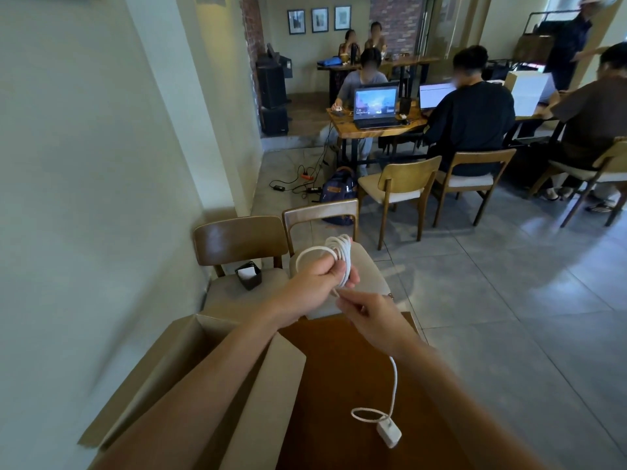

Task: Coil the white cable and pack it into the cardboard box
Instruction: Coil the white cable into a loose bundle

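My left hand (pixel 320 276) grips a bundle of loops of the white cable (pixel 341 254), held up above the far edge of the brown table (pixel 342 378). Just below it, my right hand (pixel 368 317) pinches the loose run of the same cable. From under that hand the cable drops to the table, makes a small loop and ends in a white plug block (pixel 389 434). The open cardboard box (pixel 190 354) stands at the table's left side, under my left forearm, with its flaps spread.
Two wooden chairs (pixel 242 240) stand just beyond the table, one with a small black holder (pixel 248 274) on its seat. A pale wall runs along the left. Further off, people sit with laptops at a long table (pixel 383 128); a backpack and cords lie on the tiled floor.
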